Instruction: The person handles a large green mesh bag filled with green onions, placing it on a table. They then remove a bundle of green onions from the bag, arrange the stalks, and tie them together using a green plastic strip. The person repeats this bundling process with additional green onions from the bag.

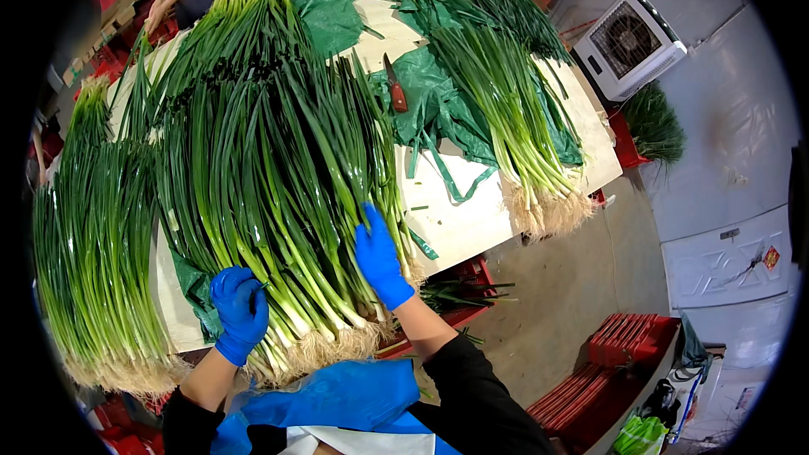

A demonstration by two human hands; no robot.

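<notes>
A thick pile of green onions [272, 189] lies before me, its roots [341, 344] towards my body. My left hand [239, 313], in a blue glove, is curled at the pile's left side, near the white stalks. A small dark green leaf piece [263, 285] pokes out between its thumb and fingers. On the pile's right side my right hand [381, 259], gloved too, lies with its fingers stretched along the leaves. Its palm is hidden, and I see nothing gripped in it. A blue plastic apron [328, 395] covers my front.
More green onions lie left [107, 253] and right [505, 101] on the pale tabletop [468, 227]. A knife with a reddish handle [398, 96] rests on green plastic sheeting [436, 101]. Below the table edge stands a red crate [480, 278]. Another person's hands [155, 12] hold leaves at far left.
</notes>
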